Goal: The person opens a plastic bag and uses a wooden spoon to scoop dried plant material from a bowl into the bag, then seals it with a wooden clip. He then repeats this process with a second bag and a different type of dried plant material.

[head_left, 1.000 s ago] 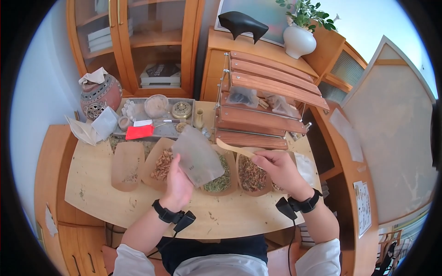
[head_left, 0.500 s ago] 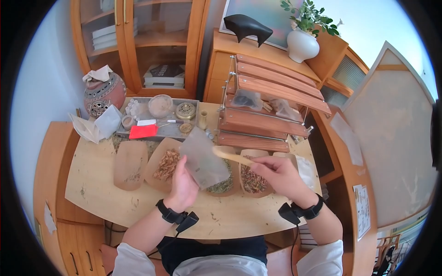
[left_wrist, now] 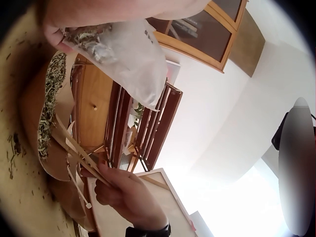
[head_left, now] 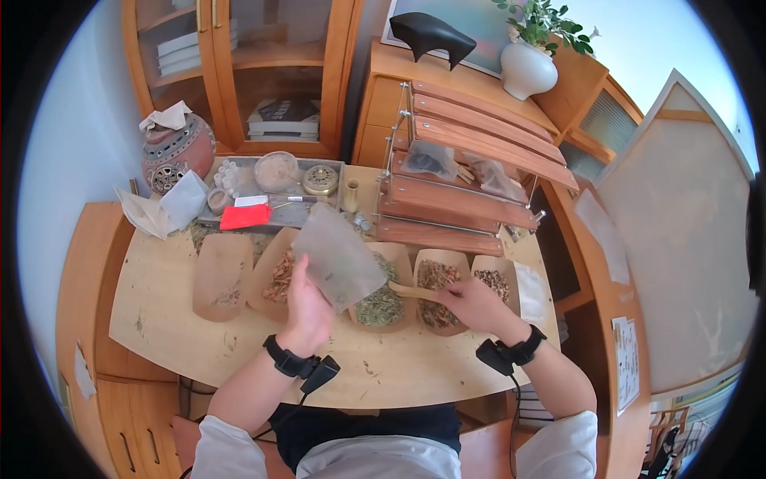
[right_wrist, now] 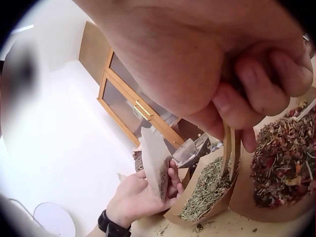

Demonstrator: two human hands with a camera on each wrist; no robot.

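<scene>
My left hand (head_left: 309, 315) holds a translucent white pouch (head_left: 339, 257) between thumb and fingers; dried bits show at its bottom in the left wrist view. My right hand (head_left: 479, 305) pinches wooden tongs (right_wrist: 226, 155). Their tips reach into the dried green herb (right_wrist: 207, 190), which lies in a brown paper tray (left_wrist: 61, 170). Beside it, under my right hand, stands a tray of mixed red and brown dried petals (head_left: 437, 275). Reddish-brown chips (head_left: 279, 279) fill another tray, partly hidden behind my left hand.
At the far left stands a nearly bare paper tray (head_left: 219, 267). Behind the row are a grey tray (head_left: 279, 219) of small jars, a red packet (head_left: 245, 216) and a slatted wooden rack (head_left: 455, 199). Another filled tray (head_left: 495, 279) and a white sheet (head_left: 531, 295) sit at right.
The tongs have come down from beside the pouch into the green herb, my right hand lowering with them. The left hand still holds the pouch, with little movement.
</scene>
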